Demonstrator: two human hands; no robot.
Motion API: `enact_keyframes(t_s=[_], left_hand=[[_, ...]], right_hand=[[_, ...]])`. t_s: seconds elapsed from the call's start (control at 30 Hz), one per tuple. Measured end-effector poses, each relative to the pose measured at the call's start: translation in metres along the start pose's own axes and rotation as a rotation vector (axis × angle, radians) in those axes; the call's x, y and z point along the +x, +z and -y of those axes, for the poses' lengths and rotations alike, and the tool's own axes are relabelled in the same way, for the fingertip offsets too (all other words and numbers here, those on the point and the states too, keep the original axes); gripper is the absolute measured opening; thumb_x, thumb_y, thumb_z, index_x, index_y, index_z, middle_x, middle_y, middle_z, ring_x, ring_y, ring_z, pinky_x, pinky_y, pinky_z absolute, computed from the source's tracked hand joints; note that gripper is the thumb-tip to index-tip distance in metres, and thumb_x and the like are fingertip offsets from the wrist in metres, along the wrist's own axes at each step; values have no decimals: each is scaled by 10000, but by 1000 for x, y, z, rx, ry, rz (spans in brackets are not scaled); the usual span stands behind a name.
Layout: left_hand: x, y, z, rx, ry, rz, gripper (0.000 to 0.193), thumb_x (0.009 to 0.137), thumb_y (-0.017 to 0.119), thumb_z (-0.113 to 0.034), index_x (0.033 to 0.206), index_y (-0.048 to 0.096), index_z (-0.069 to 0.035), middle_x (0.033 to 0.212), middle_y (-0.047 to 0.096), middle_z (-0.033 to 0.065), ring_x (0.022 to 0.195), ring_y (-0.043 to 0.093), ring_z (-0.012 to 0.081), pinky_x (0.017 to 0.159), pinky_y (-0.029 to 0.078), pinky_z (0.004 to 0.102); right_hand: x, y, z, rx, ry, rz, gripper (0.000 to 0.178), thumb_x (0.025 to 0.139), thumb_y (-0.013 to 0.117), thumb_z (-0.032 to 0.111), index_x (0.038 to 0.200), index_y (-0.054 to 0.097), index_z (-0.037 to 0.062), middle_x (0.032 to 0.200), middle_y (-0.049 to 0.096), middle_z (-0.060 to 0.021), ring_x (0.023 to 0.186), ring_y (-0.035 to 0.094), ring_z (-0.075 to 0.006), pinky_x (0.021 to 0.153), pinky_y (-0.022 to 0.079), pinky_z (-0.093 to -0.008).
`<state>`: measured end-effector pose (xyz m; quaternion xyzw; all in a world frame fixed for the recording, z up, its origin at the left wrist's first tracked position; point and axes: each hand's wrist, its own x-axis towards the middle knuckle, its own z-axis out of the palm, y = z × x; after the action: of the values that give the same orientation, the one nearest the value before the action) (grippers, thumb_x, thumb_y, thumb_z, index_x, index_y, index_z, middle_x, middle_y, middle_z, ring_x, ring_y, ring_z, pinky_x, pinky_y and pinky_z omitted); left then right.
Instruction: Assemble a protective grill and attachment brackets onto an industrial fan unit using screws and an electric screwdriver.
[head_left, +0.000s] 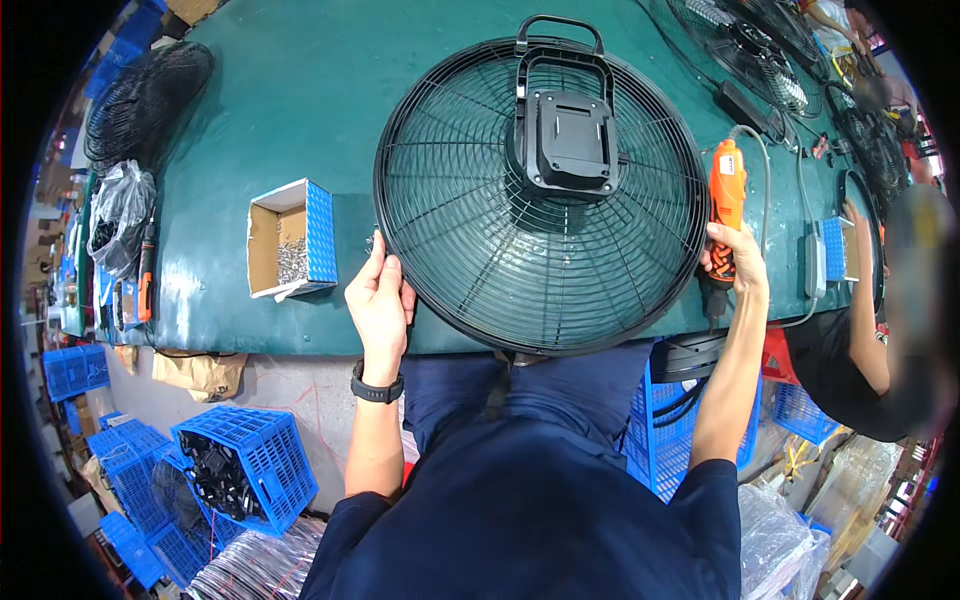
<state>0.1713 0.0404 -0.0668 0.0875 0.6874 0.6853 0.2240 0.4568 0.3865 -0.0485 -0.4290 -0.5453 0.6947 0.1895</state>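
A round black fan with a wire grille (470, 240) lies on the green table in front of me, its rear motor housing (575, 140) and carrying handle facing up. My left hand (382, 300) is at the grille's left rim, fingers pinched together. A tiny metal piece, perhaps a screw, shows at its fingertips. My right hand (738, 258) is wrapped round an orange electric screwdriver (729, 185), held beside the right rim with its tip pointing toward the table's near edge. A blue-and-white carton (320, 235) holding loose screws (292, 262) stands left of my left hand.
The green table (220, 330) ends close to my body. Fan grilles (150, 105) and a plastic bag (122, 215) sit at left, more fans (750, 50) at far right. The screwdriver's grey cord (766, 190) loops rightward. Blue crates (265, 465) stand below; a co-worker's arm (865, 310) is at right.
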Motion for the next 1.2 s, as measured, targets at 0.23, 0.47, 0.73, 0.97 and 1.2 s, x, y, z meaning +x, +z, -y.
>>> enact_keyframes(t_s=[0.23,0.47,0.73,0.97,1.2], left_hand=[[1,4,1,0,8,19,430,964,463,-75,1381,385,4,601,419,-37,430,365,45,359,324,205],[-2,-1,-1,6,25,-12,417,968,471,-115,1357,420,26,562,401,-38,424,349,45,376,302,191],[-46,-44,-20,-447,-128,7,318,903,503,-24,1200,522,89,895,609,125,718,560,163,605,459,238],[-85,-1,-22,-591,-379,539,178,928,557,-128,992,577,37,816,639,173,510,492,117,422,379,214],[-105,19,-17,-619,-484,762,210,919,562,-102,1047,624,52,812,640,122,562,503,117,461,386,216]], right_hand=[[-4,-1,4,-16,-17,26,314,753,713,156,950,504,29,664,559,-57,472,578,-158,417,481,-266],[-6,11,7,1,-66,45,465,742,720,139,1119,502,-25,735,572,-63,492,599,-156,426,494,-263],[-86,34,25,-53,-442,-342,434,740,673,17,1119,480,-69,782,643,-118,500,552,-125,477,457,-267],[-117,70,35,574,-863,180,411,769,553,65,1164,444,46,655,445,-66,527,492,-196,541,483,-363],[-126,104,32,729,-817,181,415,780,537,14,1185,455,55,675,500,-87,539,539,-204,542,502,-371]])
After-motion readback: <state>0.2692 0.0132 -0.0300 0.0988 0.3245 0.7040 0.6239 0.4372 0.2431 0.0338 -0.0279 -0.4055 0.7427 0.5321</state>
